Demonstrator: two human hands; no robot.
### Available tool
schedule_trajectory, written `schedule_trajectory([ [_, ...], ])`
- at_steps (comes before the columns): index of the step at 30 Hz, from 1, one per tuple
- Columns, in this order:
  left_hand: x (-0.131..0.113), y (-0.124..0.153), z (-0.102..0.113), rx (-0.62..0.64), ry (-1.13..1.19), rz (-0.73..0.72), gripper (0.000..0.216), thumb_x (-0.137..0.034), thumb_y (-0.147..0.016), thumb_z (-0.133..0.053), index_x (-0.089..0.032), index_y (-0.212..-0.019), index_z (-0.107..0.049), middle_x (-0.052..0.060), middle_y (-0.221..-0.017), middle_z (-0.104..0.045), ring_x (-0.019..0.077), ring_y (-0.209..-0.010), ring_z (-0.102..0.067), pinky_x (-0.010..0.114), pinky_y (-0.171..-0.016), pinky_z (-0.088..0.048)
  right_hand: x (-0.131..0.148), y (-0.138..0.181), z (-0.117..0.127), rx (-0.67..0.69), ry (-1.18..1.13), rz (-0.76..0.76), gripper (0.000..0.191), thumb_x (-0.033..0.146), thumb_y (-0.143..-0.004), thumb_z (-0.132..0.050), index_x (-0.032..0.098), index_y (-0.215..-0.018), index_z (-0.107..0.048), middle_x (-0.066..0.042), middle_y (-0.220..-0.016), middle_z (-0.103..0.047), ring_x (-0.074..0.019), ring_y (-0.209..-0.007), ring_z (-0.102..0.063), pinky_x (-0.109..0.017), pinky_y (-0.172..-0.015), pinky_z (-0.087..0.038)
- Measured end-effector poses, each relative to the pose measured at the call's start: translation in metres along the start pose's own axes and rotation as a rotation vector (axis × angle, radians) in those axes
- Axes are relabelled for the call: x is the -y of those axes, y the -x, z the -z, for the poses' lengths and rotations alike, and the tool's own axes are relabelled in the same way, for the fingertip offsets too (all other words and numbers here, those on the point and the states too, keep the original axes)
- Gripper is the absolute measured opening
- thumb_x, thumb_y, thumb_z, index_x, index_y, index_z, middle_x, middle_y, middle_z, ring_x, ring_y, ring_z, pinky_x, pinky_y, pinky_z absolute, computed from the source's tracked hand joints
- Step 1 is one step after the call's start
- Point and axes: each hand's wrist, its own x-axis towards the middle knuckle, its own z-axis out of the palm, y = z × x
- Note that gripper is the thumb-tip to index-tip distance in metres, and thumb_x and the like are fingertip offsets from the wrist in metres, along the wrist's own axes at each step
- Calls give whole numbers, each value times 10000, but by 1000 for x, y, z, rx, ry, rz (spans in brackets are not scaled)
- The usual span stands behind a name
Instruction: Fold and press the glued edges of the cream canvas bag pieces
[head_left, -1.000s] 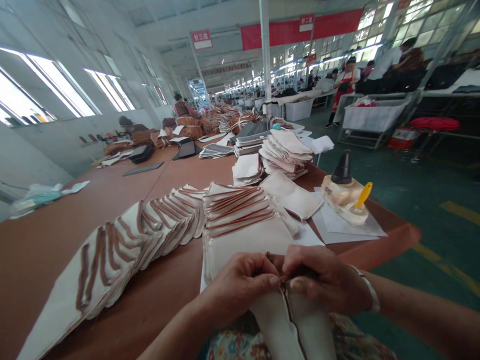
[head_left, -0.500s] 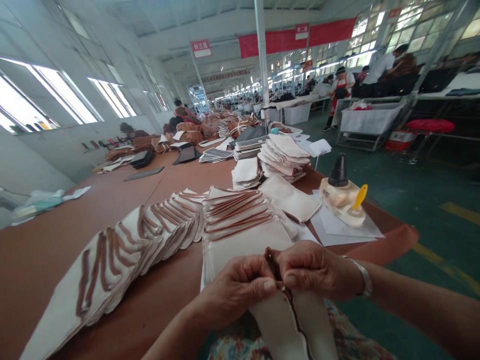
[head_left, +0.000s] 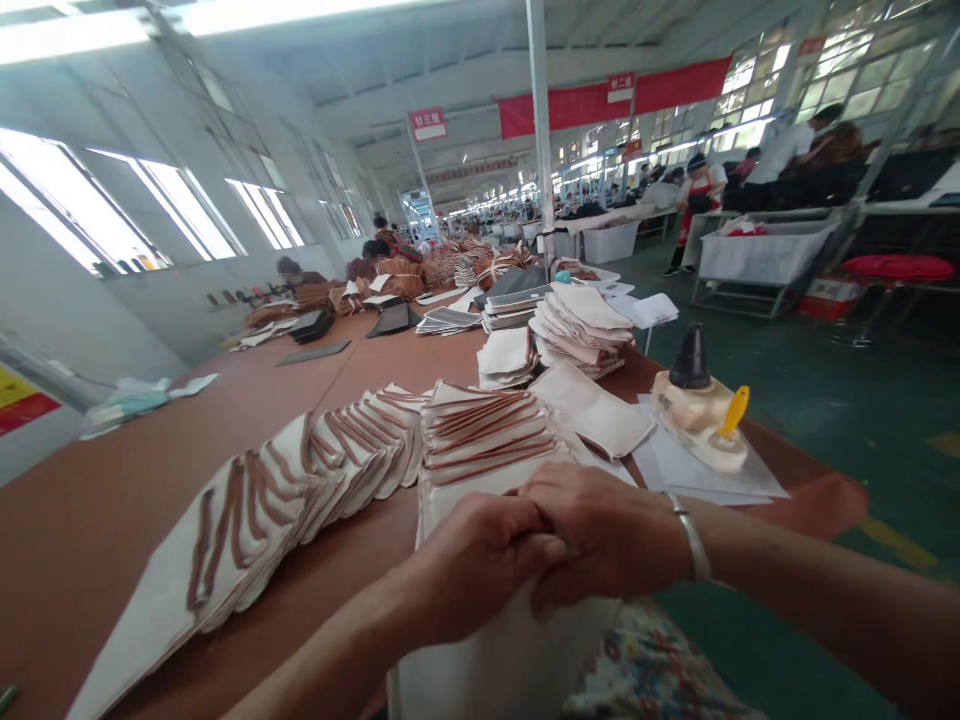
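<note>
My left hand (head_left: 480, 560) and my right hand (head_left: 600, 525) meet at the near edge of the table, both closed, with their fingers pressed together. They grip the upper end of a cream panel (head_left: 510, 650), which hangs down over my lap; its held edge is hidden under the fingers. Just beyond my hands lies a stack of cream panels with brown strips (head_left: 487, 425). To the left, a long fanned row of similar panels (head_left: 255, 510) overlaps across the table, each showing a brown strip.
The brown table (head_left: 337, 590) carries a cream container with a black cone (head_left: 690, 360) and a yellow-handled brush (head_left: 735, 410) on white sheets at right. More cream stacks (head_left: 581, 325) stand behind. Co-workers, a white bin (head_left: 765, 260) and a red stool (head_left: 896, 268) are farther off.
My hands have folded over the panel's top edge, and its brown seam no longer shows. The panel has swung left, and the whole view has shifted slightly.
</note>
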Motion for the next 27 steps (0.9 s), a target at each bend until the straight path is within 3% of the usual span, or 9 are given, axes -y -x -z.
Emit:
schedule_trajectory([
  [2,14,1,12,93,-12,76,442,-507,-947,-484,-143,-719,-590,-45,-635,-379,96,-590,-319,213,-534,-273,-2,-3,-11,6,-61,29,320,439,-845,-703,134,-757,-663,-65,-769,-621,-186,-761,-582,-302,-744,-464],
  [4,39,10,29,233,34,133,514,-589,-929,-468,-140,-701,-571,-47,-624,-371,94,-585,-314,214,-527,-268,-12,4,-12,-21,-245,38,271,355,-904,-652,127,-758,-661,-73,-802,-632,-180,-799,-602,-290,-762,-476],
  [7,72,33,47,301,253,202,515,-633,-790,-656,-131,-901,-653,-19,-744,-540,121,-687,-445,213,-641,-378,-40,20,-3,-118,-467,-3,217,331,-921,-646,121,-878,-674,-96,-919,-647,-203,-937,-615,-318,-862,-481],
  [9,77,45,50,262,346,179,525,-577,-735,-745,-135,-1007,-668,22,-881,-633,162,-800,-526,246,-755,-429,-58,28,2,-136,-493,-34,222,339,-915,-654,118,-917,-680,-104,-951,-650,-212,-974,-611,-339,-893,-480],
  [13,45,42,37,117,329,37,317,-380,-743,-796,-136,-921,-700,29,-904,-649,176,-866,-542,260,-821,-425,-59,24,8,-72,-246,-69,227,342,-899,-666,123,-939,-708,-120,-990,-663,-217,-968,-590,-377,-923,-462],
  [16,18,23,18,57,399,-9,234,-263,-708,-823,-140,-857,-691,-12,-823,-601,141,-821,-511,229,-778,-410,-21,11,9,-90,-215,-71,347,346,-910,-643,152,-1198,-633,-126,-1175,-632,-237,-1103,-546,-400,-1006,-408],
  [18,11,9,6,46,486,0,246,-249,-688,-833,-135,-826,-664,-10,-832,-600,130,-790,-499,218,-721,-405,4,5,6,-66,-312,-119,342,384,-950,-572,166,-1212,-594,-93,-1140,-631,-213,-1035,-562,-354,-935,-446],
  [22,28,-8,-17,-30,614,77,373,-272,-580,-895,-138,-743,-587,-34,-724,-569,91,-652,-434,197,-574,-331,10,12,-13,-33,-414,-260,352,465,-893,-633,141,-1013,-566,-7,-831,-572,-133,-715,-490,-234,-634,-418],
  [27,53,-15,-36,28,711,169,473,-328,-512,-930,-147,-733,-553,-61,-652,-495,73,-594,-372,205,-527,-257,-14,36,-22,49,-429,-259,273,415,-931,-589,149,-883,-554,20,-732,-514,-107,-640,-421,-216,-576,-346],
])
